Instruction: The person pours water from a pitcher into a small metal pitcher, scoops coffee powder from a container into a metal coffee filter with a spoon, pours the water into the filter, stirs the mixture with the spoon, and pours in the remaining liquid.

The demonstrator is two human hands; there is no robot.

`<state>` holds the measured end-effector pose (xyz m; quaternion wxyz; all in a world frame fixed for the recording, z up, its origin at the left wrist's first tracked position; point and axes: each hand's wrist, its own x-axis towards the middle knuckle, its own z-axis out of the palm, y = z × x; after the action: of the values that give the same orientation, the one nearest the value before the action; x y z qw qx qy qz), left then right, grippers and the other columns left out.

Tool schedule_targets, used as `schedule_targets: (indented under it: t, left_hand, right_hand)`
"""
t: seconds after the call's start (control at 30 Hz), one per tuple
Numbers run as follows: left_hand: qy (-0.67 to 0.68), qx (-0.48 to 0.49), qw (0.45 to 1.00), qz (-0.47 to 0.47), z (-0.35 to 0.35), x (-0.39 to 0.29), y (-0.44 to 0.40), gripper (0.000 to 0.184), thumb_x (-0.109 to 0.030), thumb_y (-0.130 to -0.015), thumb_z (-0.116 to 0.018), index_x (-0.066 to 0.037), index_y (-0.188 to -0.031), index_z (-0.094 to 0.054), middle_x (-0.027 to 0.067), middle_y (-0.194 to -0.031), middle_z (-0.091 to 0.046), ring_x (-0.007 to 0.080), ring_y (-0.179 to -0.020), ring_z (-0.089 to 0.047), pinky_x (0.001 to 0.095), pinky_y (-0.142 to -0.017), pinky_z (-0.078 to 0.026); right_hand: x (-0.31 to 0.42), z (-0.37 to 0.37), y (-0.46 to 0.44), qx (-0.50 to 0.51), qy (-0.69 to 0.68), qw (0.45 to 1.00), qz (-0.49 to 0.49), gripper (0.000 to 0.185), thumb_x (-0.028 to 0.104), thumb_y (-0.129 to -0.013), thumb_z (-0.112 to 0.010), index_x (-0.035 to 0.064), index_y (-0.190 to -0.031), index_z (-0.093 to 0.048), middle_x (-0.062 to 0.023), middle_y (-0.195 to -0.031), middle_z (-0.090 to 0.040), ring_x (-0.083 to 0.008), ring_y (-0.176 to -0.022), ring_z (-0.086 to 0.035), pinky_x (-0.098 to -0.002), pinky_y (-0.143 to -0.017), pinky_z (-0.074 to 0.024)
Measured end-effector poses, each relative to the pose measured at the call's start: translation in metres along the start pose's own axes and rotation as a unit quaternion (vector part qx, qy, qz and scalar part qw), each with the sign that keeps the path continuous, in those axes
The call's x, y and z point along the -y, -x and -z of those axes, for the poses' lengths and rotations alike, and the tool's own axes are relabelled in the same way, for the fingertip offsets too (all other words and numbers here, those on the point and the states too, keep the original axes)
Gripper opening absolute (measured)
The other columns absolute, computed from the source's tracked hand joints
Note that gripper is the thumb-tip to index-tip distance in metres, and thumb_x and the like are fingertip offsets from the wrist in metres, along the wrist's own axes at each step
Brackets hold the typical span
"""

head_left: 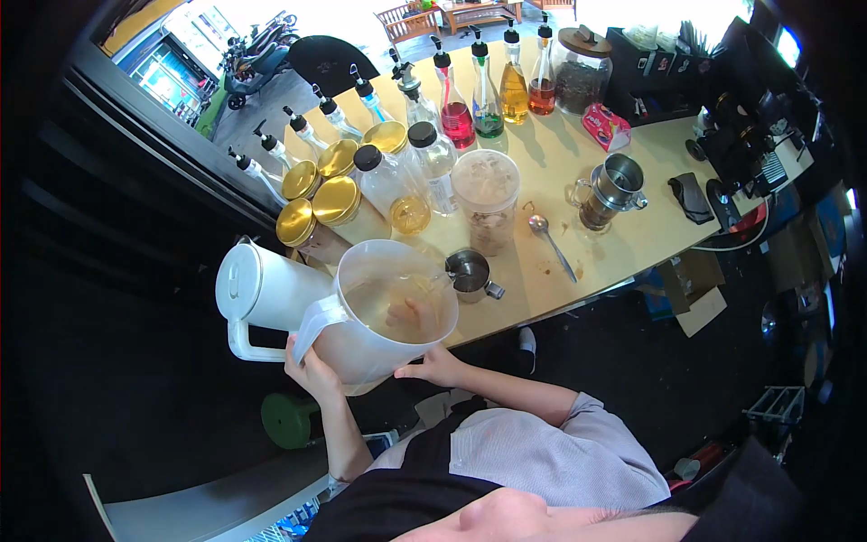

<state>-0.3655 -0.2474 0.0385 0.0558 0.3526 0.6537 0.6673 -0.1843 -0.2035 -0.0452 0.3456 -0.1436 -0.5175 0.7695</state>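
Observation:
My left hand (pixel 313 369) is wrapped round the handle of a large translucent pitcher (pixel 397 298), which is tilted with its mouth facing me. My right hand (pixel 435 369) is at the pitcher's lower right side; its fingers are partly hidden behind the plastic, and some show through the wall. Close behind the pitcher's left side stands a white lidded jug (pixel 257 289). A small metal cup (pixel 470 271) is just right of the pitcher's rim. Beyond it is a tall clear container (pixel 488 194) with brown residue. A spoon (pixel 553 247) lies on the table (pixel 623 239).
Gold-lidded jars (pixel 339 200), clear bottles with black caps (pixel 433 163) and several pump bottles (pixel 456 99) line the far side. A metal filter on a glass cup (pixel 614 190), a pink packet (pixel 607 126) and a black machine (pixel 741 144) are to the right. A green stool (pixel 287 421) is below left.

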Motion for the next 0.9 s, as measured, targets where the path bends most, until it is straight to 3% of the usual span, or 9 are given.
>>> schedule_targets:
  t: [0.27,0.9]
  left_hand:
    - [-0.001,-0.006,1.0,0.01,-0.0001,-0.0022,0.0008,0.03,-0.016,-0.094,-0.045,0.006,-0.078,-0.057,0.0063,-0.073,-0.059,0.0121,-0.069,-0.051,0.0267,-0.064,-0.041]
    - [0.002,-0.011,1.0,0.009,0.0006,0.0,0.0017,0.029,-0.015,-0.093,-0.045,0.007,-0.078,-0.057,0.0074,-0.073,-0.059,0.0127,-0.069,-0.052,0.0271,-0.065,-0.041]
  right_hand:
    - [0.002,-0.0016,-0.0005,-0.023,0.028,0.998,0.043,0.066,0.026,-0.073,-0.077,-0.0024,-0.124,-0.044,-0.0136,-0.121,-0.053,-0.0211,-0.116,-0.047,-0.0377,-0.1,-0.034]
    - [-0.0007,-0.0009,0.0004,-0.013,0.024,0.999,0.027,0.067,0.025,-0.074,-0.076,-0.0021,-0.125,-0.043,-0.0134,-0.123,-0.051,-0.0214,-0.117,-0.046,-0.0379,-0.101,-0.0336]
